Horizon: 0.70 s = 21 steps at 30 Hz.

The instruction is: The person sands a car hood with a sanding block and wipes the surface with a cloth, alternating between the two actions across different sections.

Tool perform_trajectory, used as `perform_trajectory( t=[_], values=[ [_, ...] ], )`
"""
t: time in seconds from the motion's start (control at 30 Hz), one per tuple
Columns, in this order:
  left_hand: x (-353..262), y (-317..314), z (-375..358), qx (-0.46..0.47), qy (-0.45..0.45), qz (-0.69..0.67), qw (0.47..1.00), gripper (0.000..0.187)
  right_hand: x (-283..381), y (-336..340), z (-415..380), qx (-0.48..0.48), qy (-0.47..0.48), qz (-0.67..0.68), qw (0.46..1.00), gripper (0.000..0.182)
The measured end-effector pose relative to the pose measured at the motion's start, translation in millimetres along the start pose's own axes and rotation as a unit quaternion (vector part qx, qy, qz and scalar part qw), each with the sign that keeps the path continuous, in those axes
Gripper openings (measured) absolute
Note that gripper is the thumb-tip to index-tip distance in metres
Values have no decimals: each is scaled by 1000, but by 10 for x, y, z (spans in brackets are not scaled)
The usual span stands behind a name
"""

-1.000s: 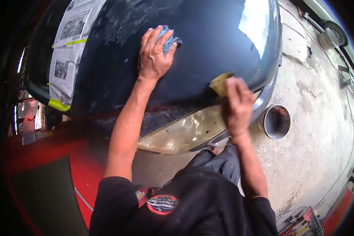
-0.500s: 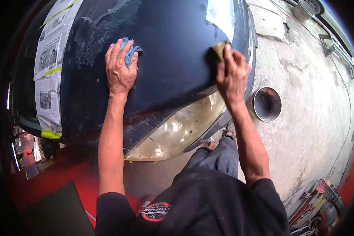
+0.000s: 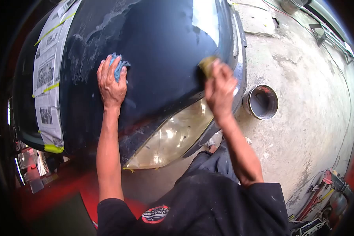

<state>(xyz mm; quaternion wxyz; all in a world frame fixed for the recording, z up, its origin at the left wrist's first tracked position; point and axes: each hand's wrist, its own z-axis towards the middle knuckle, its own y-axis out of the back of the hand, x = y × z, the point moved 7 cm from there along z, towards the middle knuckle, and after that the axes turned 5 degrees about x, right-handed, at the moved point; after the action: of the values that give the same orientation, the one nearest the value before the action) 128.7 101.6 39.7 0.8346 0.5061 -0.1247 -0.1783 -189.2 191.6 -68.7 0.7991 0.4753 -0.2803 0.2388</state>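
Observation:
My left hand rests on the dark car hood, its thumb and fingers closed around a crumpled blue cloth. Farther right, my right hand is blurred by motion above the front part of the hood. Between its fingers is a yellowish piece of sandpaper, held against the dark surface. Pale, streaky residue marks the hood beyond my left hand. Just below my right hand lies the yellowed headlight, with bits of tape along its lower edge.
Newspaper held with yellow tape covers a strip along the car's left side. A bucket of greyish liquid stands on the concrete floor to the right. Tools and a hose lie at the lower right; another bucket is at the top.
My right hand has shifted left and down in view with the sandpaper. The whole view has also moved, so the car and bucket sit slightly differently. My left hand keeps the cloth.

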Motion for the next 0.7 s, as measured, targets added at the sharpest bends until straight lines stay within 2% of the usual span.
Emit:
perform_trajectory(
  t=[0.03, 0.1, 0.13, 0.17, 0.23, 0.33, 0.37, 0.43, 0.53, 0.57, 0.63, 0.7],
  values=[
    [7, -4, 0, 4, 3, 6, 1000, 36, 216, 45, -245, 7, 64, 14, 998, 63],
    [40, -29, -20, 15, 12, 19, 1000, 38, 306, 133, -348, 60, 101, -2, 993, 70],
    [25, -22, -18, 17, 11, 18, 1000, 38, 139, 137, -196, 20, 101, 5, 995, 69],
    [25, -29, -7, 16, 12, 18, 1000, 38, -86, 111, 32, -11, 84, -26, 996, 63],
    [25, -29, -28, 19, 18, 20, 999, 38, -562, 59, 522, -24, -34, -33, 999, 55],
    [7, -14, -13, 21, 22, 19, 999, 36, -549, 58, 492, -61, -44, -48, 996, 50],
    [11, -10, 21, 17, 17, 18, 1000, 36, -360, 54, 220, -82, 3, -59, 995, 52],
    [4, -10, -3, 19, 13, 14, 1000, 37, 203, 155, -229, 8, 71, -29, 997, 56],
    [-4, -4, 6, 24, 16, 17, 999, 37, -2, 172, -105, 12, 130, 2, 991, 59],
    [-8, -1, -1, 25, 17, 16, 999, 37, -274, 130, 128, 4, 85, -36, 996, 61],
    [-8, -16, -24, 30, 22, 17, 999, 37, -677, 104, 580, 6, -28, -27, 999, 62],
    [-8, -2, -8, 26, 22, 16, 999, 37, -572, 28, 376, -32, -31, -48, 998, 61]
  ],
)
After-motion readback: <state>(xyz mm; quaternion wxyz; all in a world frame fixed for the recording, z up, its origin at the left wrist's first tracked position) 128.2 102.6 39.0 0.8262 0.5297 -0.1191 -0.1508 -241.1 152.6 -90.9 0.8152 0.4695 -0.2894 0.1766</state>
